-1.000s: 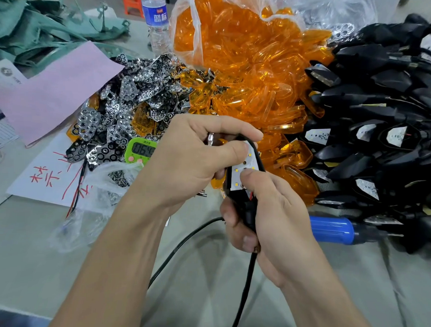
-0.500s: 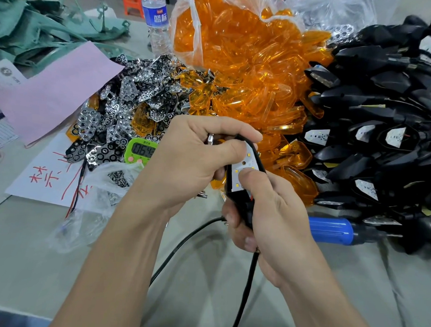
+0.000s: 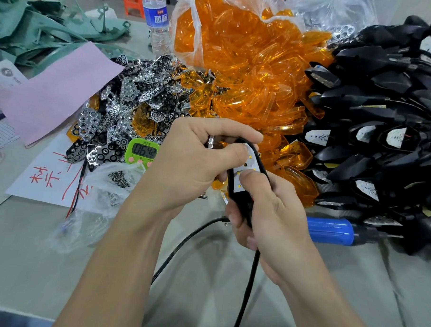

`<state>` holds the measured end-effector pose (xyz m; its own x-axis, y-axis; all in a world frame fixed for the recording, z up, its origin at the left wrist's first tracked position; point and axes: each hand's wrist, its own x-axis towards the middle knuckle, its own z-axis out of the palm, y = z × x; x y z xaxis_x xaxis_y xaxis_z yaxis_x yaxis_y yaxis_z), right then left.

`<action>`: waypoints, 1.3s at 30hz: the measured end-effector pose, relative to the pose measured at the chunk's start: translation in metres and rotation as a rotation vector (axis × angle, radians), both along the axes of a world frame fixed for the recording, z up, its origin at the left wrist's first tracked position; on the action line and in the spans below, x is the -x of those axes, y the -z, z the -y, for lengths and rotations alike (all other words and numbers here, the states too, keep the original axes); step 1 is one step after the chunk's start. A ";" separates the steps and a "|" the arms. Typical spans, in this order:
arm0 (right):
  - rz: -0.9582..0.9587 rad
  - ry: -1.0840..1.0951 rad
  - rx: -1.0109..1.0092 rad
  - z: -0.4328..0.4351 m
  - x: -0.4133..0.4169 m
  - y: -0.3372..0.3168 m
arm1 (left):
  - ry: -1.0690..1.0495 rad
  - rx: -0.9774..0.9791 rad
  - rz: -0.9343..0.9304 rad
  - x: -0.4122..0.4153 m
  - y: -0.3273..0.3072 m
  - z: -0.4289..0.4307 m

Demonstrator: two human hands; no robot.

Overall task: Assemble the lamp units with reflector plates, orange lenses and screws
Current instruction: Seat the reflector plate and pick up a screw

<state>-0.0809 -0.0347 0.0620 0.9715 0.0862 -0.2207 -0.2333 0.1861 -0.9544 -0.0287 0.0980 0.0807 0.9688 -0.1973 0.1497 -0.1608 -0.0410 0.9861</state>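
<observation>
A: Where's the black plastic lamp unit with the white LED board (image 3: 249, 162)?
B: Mid-frame, held up off the grey desk (image 3: 32, 254). Left hand (image 3: 189, 162): grip wrapped round its top end, thumb on the board. Right hand (image 3: 269, 215): grip grasping the lower body, thumb pressing the board.
A: Parts?
B: Transparent orange lenses (image 3: 250, 66) heaped behind, spilling from a clear bag. Silver reflector plates (image 3: 128, 97) piled left of them. Small metal screws (image 3: 117, 179) in a clear bag by the left wrist. Blue-handled screwdriver (image 3: 330, 230) lies just right of the right hand.

Lamp unit (image 3: 242, 204) largely hidden by fingers (image 3: 234, 154) (cable (image 3: 247, 288) cut off below).
</observation>
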 end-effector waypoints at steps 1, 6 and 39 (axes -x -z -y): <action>0.002 0.001 0.006 0.000 -0.001 0.000 | -0.001 0.002 -0.001 0.000 0.000 0.000; -0.004 0.012 0.024 0.000 -0.003 0.002 | -0.031 0.010 -0.006 0.000 0.001 -0.001; -0.145 0.074 -0.115 0.001 -0.002 0.008 | -0.092 0.109 -0.034 0.024 0.004 -0.003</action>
<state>-0.0790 -0.0354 0.0543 0.9350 0.0485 -0.3513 -0.3481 0.3141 -0.8833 -0.0527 0.1010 0.0770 0.9869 -0.0918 0.1326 -0.1280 0.0540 0.9903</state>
